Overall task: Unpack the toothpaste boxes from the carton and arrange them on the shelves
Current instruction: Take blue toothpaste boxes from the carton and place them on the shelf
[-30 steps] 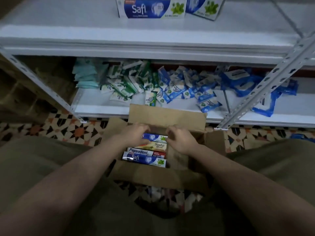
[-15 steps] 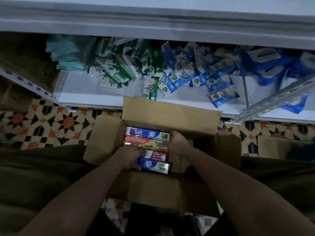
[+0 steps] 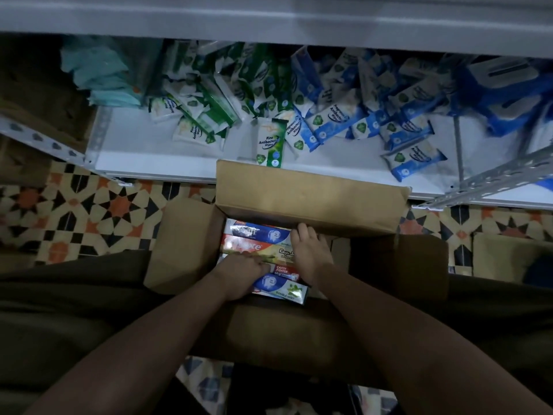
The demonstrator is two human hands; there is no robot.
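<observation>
An open brown carton (image 3: 305, 196) sits on the floor between my knees, its flaps spread. Inside lies a row of toothpaste boxes: a blue Safi box (image 3: 257, 232) farthest away, a red Colgate box (image 3: 251, 245) behind my hands, a red-and-white box (image 3: 284, 271), and a blue Safi box (image 3: 284, 290) nearest me. My left hand (image 3: 242, 274) rests on the left ends of the near boxes, fingers curled over them. My right hand (image 3: 309, 250) lies flat against the right ends of the boxes. Whether either hand really grips a box is unclear.
The white lower shelf (image 3: 167, 157) just beyond the carton holds several green and blue wipes packets (image 3: 270, 142) and teal packs (image 3: 110, 76). A slanted metal upright (image 3: 490, 181) crosses at right. Patterned floor tiles (image 3: 98, 214) lie to the left. The upper shelf's edge (image 3: 269, 22) spans the top.
My head has tilted down, so the upper shelf's Safi boxes left view. My left hand slid toward me to the near boxes; my right hand stays at their right ends.
</observation>
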